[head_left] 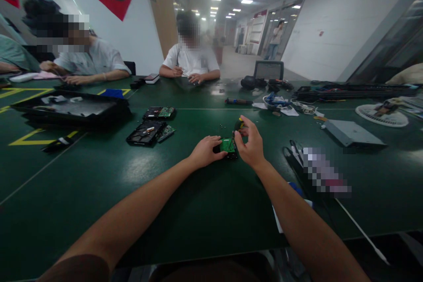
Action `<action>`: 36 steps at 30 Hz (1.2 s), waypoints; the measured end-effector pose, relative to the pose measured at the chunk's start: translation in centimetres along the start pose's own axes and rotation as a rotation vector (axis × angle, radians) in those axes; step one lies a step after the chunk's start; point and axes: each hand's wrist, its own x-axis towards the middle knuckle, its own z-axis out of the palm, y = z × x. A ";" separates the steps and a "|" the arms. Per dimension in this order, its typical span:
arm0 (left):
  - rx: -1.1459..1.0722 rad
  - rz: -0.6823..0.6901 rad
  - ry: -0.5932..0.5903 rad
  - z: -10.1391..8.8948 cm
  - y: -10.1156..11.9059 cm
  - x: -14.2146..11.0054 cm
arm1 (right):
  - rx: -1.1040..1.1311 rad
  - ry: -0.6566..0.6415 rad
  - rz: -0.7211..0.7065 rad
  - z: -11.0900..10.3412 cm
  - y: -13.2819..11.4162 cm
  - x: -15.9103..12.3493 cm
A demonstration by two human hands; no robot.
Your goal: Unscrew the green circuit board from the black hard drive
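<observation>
A small hard drive with a green circuit board [227, 145] facing up lies on the table in front of me. My left hand [209, 150] grips its left side, thumb along the near edge and fingers over the far one. My right hand [251, 142] holds a screwdriver [238, 125] by its black-and-yellow handle, the shaft pointing down at the board. Whether the tip sits in a screw is too small to tell. Just beyond the drive lie several tiny screws [223, 126].
Left of my hands are an opened hard drive [145, 133], a loose circuit board [166, 133] and another drive [160, 113]. Black trays [76, 110] stand farther left. To the right are a grey metal box [353, 133] and a white fan grille [381, 116]. Co-workers sit across the table.
</observation>
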 end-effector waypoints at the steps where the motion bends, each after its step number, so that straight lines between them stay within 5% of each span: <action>1: 0.001 -0.002 -0.003 0.0 0.0 0.0 | -0.006 0.004 -0.004 0.0 0.0 0.0; 36: 0.003 -0.028 -0.018 -0.1 -0.2 0.0 | -0.011 0.015 -0.024 0.0 -0.2 0.3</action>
